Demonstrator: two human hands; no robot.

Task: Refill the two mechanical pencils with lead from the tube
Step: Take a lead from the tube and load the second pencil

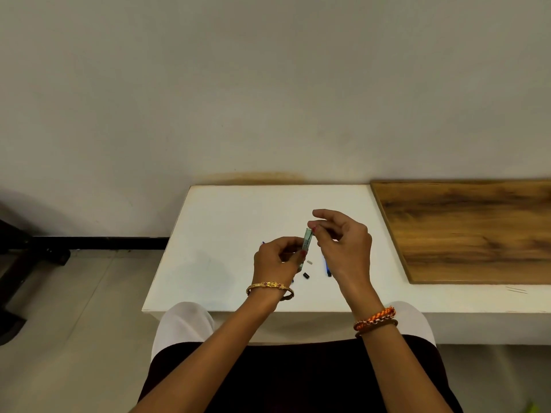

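My left hand (278, 259) holds a clear greenish lead tube (307, 240) upright above the white table (226, 234). My right hand (343, 242) pinches at the tube's top end with thumb and forefinger. A blue mechanical pencil (327, 267) lies on the table under my right hand, mostly hidden. A second blue pencil is largely hidden behind my left hand; its ends show at its tip (264, 242) and near my wrist. A small black cap (306, 275) and a small white piece (309, 262) lie on the table between my hands.
A wooden board (471, 228) lies on the table's right part. A white wall stands right behind the table. Dark furniture (18, 263) sits on the floor at the left. My lap is below the table's front edge.
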